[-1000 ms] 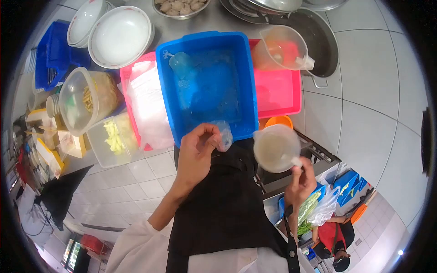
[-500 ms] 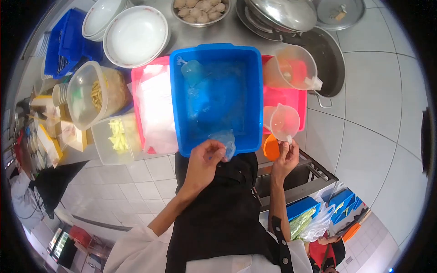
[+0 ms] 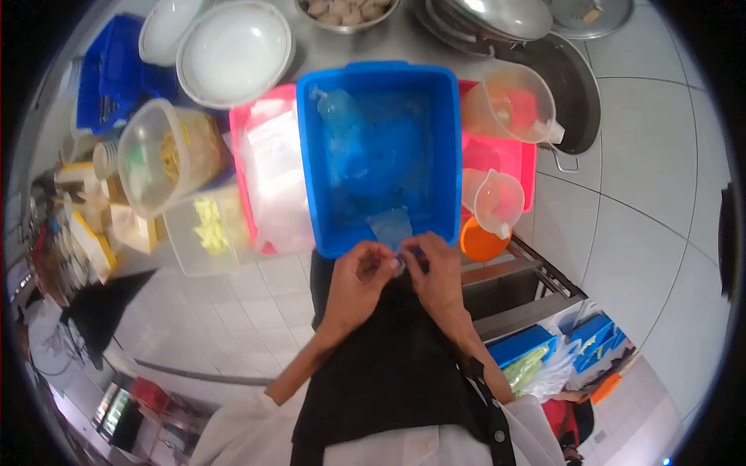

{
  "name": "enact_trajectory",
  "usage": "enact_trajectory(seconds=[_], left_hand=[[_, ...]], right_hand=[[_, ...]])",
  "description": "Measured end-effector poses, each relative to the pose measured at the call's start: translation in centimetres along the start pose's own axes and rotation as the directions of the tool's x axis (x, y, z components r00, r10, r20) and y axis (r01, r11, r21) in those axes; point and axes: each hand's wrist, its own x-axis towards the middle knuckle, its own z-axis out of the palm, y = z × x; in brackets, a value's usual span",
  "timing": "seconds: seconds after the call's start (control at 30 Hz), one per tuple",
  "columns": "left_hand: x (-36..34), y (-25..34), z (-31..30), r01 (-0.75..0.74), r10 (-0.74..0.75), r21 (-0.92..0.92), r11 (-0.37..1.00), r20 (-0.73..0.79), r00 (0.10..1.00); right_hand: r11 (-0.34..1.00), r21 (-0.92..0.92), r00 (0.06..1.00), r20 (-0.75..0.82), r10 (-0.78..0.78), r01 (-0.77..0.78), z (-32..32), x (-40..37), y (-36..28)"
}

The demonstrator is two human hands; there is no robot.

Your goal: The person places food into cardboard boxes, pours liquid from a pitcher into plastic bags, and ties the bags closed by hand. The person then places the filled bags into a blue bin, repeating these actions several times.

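Both hands meet over the near rim of a blue plastic tub [image 3: 311, 225]. My left hand [image 3: 359, 286] pinches the gathered neck of a small clear plastic bag [image 3: 391, 226]. On the other side of that neck, my right hand [image 3: 437, 273] is closed with its fingertips on the plastic. The bag's wider part points away from me into the tub. A filled clear bag [image 3: 337, 107] lies in the tub's far left corner. To the right of the tub stand a small clear measuring jug [image 3: 500, 204] and a larger jug [image 3: 513, 102] holding liquid.
Pink trays [image 3: 242, 163] flank the tub, the left one holding white plastic bags [image 3: 273, 182]. Further left are clear food containers [image 3: 180, 155] and white bowls [image 3: 233, 54]. A metal pot [image 3: 579, 116] stands right. An orange round object [image 3: 483, 241] lies below the small jug.
My right hand has left the small jug's handle and come to the bag's neck beside my left hand. The bag is now held between both hands. The view has shifted slightly.
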Motion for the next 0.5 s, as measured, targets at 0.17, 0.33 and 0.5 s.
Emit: enact_trajectory(seconds=[0.17,0.33,0.5], left_hand=[[0.6,2.0,-0.2,-0.005,0.015,0.204,0.979,-0.047,0.999],[0.7,3.7,0.5,-0.054,0.166,0.537,0.842,-0.164,0.972],[0.2,4.4,0.7,-0.222,0.398,0.807,0.547,-0.018,0.917]], right_hand=[[0.915,0.353,0.967,-0.084,0.242,-0.198,-0.4,0.4,-0.7],[0.993,0.114,0.991,-0.125,0.057,-0.042,-1.4,-0.3,-2.9],[0.99,-0.116,0.977,-0.19,-0.099,0.078,-1.9,-1.4,-3.5]])
